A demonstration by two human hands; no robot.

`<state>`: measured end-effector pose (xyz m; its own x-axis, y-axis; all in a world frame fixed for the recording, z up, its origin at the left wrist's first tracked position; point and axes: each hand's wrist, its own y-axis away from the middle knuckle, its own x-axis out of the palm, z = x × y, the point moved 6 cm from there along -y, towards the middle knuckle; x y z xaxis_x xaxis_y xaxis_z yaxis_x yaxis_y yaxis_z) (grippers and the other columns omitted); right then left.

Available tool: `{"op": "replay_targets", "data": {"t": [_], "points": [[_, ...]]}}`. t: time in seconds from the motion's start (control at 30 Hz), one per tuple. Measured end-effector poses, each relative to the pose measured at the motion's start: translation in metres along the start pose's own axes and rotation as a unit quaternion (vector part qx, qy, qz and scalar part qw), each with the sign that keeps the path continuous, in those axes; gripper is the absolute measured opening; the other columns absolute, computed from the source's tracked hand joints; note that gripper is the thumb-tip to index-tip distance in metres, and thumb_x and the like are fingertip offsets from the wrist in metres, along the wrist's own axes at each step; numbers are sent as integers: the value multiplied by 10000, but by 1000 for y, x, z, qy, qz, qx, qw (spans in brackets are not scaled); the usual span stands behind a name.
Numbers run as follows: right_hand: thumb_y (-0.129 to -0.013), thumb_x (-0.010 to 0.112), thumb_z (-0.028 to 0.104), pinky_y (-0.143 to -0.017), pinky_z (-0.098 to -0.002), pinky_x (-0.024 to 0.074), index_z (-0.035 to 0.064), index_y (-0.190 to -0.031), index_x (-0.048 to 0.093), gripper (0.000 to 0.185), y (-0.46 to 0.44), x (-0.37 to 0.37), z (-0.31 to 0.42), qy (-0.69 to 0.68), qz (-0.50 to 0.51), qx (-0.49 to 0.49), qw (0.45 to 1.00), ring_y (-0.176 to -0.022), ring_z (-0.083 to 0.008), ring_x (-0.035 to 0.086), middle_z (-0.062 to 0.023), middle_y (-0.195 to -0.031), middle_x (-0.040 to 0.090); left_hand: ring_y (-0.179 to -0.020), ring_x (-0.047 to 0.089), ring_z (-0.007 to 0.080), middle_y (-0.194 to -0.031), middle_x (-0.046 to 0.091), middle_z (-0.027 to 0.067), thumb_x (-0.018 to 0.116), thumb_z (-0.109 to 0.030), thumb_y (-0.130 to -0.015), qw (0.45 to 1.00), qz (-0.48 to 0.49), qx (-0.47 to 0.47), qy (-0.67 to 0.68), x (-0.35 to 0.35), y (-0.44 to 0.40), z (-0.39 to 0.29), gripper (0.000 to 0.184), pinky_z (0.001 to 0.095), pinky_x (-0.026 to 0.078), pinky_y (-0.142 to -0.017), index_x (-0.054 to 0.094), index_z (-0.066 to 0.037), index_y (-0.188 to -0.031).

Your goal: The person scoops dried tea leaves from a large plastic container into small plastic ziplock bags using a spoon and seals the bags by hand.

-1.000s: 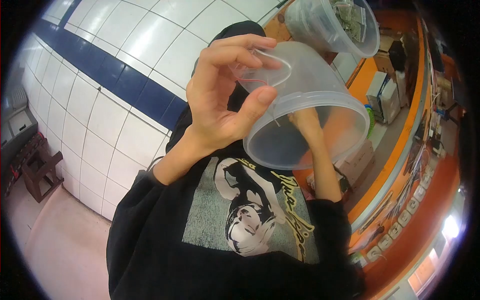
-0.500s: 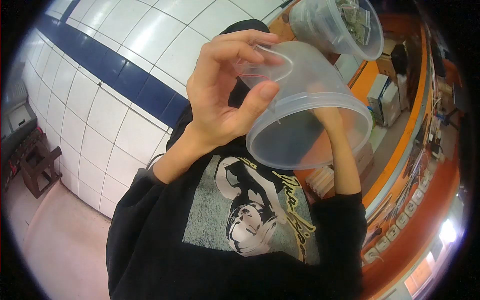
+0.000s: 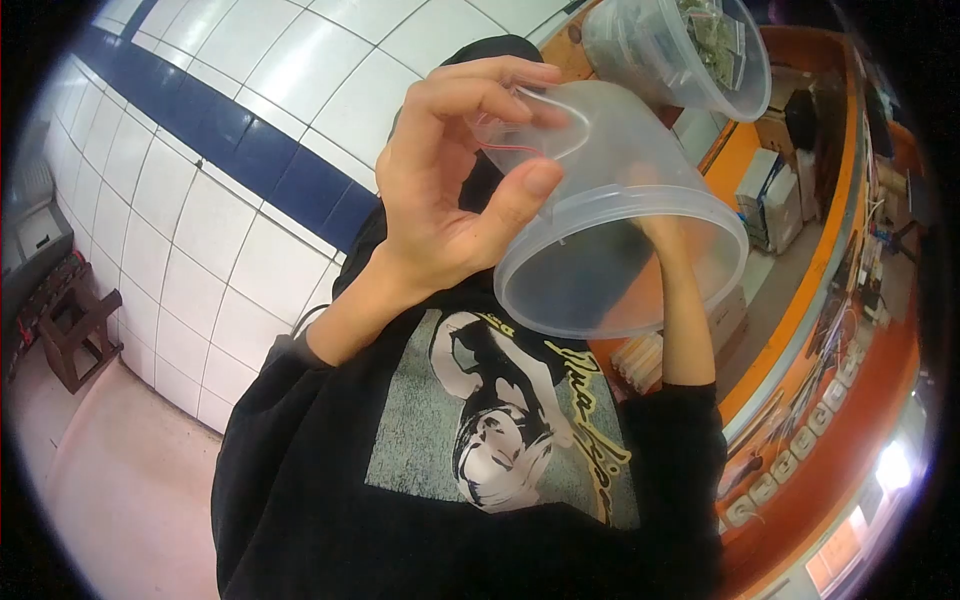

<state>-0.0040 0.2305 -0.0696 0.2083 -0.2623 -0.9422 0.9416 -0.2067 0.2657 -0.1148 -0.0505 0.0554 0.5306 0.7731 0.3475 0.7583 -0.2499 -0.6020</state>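
My left hand (image 3: 450, 165) curls its fingers and thumb around a clear plastic bag (image 3: 520, 148) with a thin red line along it. The bag lies against the wall of a translucent plastic bucket (image 3: 620, 140), and the thumb is close to that wall. Tilted over my lap, the bucket has its wide mouth facing down towards my body. My right forearm goes into the mouth, and my right hand (image 3: 655, 225) is inside. Its fingers are only a blur through the plastic, so their grip is hidden.
A second translucent bucket (image 3: 650, 45) at the top right holds several small clear bags (image 3: 715, 45) with greenish contents. White boxes (image 3: 770, 200) stand by an orange wooden counter edge (image 3: 800, 320) on the right. A dark stool (image 3: 80, 340) is at the left by the white tiles (image 3: 210, 210).
The bucket and both hands have hardly moved; the view shifts very slightly. My right forearm sits a touch further to the left.
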Motion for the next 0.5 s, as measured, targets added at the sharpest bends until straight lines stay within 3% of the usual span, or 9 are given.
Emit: {"op": "replay_targets", "data": {"t": [0.2,0.27,0.5], "points": [[-788,618,233,-666,-494,434,9,-756,618,226,7,0,6,8,-55,-66,996,-737,-444,564,-250,-760,599,-955,622,225,-1202,505,239,666,-32,-832,1000,-3,4,-5,0,1,1,371,297,518,-802,428,30,-1110],[-791,619,208,-676,-495,434,8,-771,604,202,12,-4,14,15,-115,-101,988,-742,-446,557,-245,-775,596,-953,622,224,-1202,505,239,666,-34,-832,1000,-5,4,-3,0,1,1,370,297,517,-805,429,30,-1108],[-759,638,184,-685,-500,437,3,-775,590,187,16,10,28,-19,-93,-68,993,-745,-443,558,-238,-761,587,-950,621,216,-1204,503,240,663,-23,-830,1000,-11,-1,-3,-2,2,2,367,300,513,-815,428,32,-1106]]}}
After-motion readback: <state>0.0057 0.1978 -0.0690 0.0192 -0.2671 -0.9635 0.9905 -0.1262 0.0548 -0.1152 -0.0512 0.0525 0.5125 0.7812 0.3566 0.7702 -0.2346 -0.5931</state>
